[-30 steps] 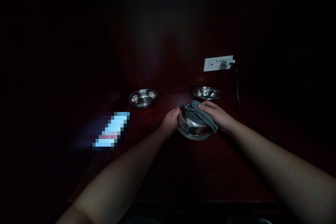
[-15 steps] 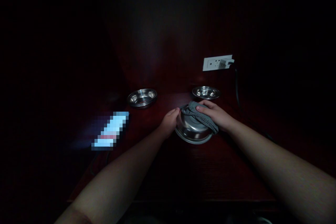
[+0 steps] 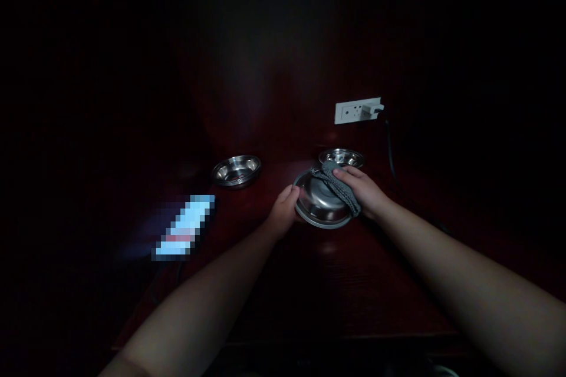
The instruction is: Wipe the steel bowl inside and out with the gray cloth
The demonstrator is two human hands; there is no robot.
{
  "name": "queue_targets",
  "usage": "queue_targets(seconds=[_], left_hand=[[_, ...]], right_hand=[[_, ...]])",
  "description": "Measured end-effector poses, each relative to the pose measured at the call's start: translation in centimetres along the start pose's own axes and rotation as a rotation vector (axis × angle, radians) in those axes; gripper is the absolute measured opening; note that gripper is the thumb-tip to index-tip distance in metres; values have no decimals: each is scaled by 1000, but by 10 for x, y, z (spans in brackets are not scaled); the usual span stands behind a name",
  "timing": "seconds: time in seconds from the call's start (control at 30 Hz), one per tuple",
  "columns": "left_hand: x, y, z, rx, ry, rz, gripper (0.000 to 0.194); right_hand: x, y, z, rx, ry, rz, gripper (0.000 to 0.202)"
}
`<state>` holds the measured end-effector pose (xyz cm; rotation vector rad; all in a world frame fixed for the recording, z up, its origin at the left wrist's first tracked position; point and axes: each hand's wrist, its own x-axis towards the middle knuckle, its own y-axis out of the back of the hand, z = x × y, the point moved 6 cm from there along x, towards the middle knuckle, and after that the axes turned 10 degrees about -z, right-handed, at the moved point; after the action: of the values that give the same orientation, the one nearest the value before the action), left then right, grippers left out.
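A shiny steel bowl (image 3: 325,203) is held tilted above the dark red table, its rounded underside facing me. My left hand (image 3: 284,209) grips its left rim, thumb on the outside and the other fingers hidden behind. Against the bowl's right side lies a grey knitted cloth (image 3: 340,185), pressed there by my right hand (image 3: 363,189). The right fingers are closed over the cloth, and some of them are out of sight behind it.
Several nested steel bowls (image 3: 236,171) stand at the back left. Another steel bowl (image 3: 341,157) sits behind my right hand. A lit, pixelated screen (image 3: 186,227) lies at left. On the back wall is a socket plate (image 3: 357,111) with a plug and dark cord (image 3: 390,150).
The bowl has tipped a little, and its lower rim is raised. My right hand and the cloth have shifted slightly up and left. The whole view has moved a little.
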<state>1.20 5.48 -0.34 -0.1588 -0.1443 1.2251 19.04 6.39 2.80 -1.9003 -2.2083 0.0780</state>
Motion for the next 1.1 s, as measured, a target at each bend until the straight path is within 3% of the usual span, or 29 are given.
queue_targets(seconds=[0.2, 0.3, 0.53, 0.8, 1.1], left_hand=[[1, 5, -3, -3, 9, 94, 24], [5, 8, -2, -23, -57, 111, 23], [11, 10, 5, -64, -177, 103, 25], [15, 9, 2, -129, -162, 93, 27], [14, 2, -1, -116, -183, -10, 30]], right_hand=[[3, 1, 8, -148, 0, -66, 35], [4, 1, 8, -166, 6, -80, 37], [2, -3, 6, -180, 23, -103, 40], [0, -5, 3, -228, 41, -125, 36], [-2, -8, 4, -256, -15, -186, 36]])
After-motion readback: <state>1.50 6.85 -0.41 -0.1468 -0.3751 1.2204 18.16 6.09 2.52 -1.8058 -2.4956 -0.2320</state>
